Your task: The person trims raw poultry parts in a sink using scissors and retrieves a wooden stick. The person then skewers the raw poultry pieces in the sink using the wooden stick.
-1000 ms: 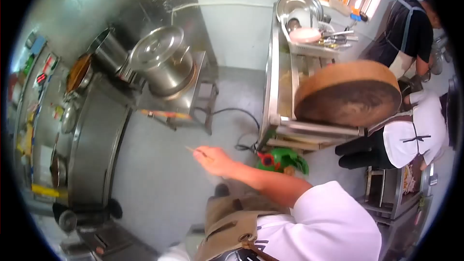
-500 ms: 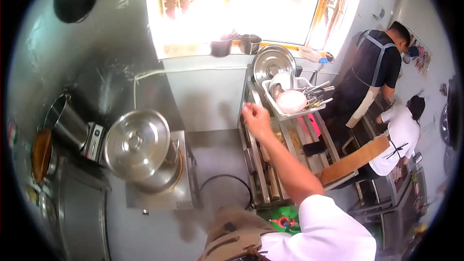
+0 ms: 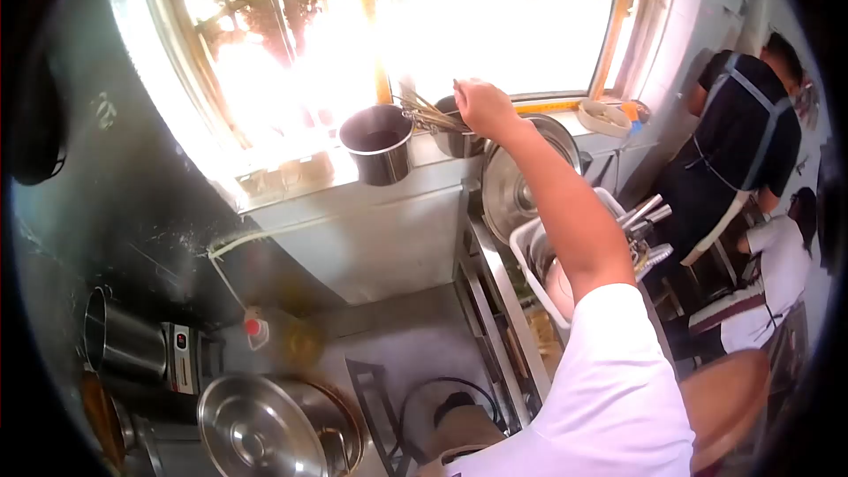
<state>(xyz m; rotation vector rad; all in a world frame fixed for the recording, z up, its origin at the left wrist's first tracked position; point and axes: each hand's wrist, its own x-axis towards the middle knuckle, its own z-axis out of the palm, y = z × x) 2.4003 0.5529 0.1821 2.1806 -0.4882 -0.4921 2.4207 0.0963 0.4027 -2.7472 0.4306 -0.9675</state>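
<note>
Fingers (image 3: pixel 465 101) curled, the right hand (image 3: pixel 489 115) is at the thin sticks (image 3: pixel 427 115) by the smaller dark pot (image 3: pixel 458 144) on the windowsill (image 3: pixel 429 154); from here I cannot tell whether it grips one. A larger dark pot (image 3: pixel 379 163) stands beside, a metal lid (image 3: pixel 505 187) below.

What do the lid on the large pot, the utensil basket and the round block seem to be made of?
Pot lid: probably polished stainless steel, silvery with bright reflections.
Utensil basket: likely smooth plastic, plain white, though coated metal is possible.
Round block: looks like dull-finished wood, by its brown colour; grain too blurred to confirm.
</note>
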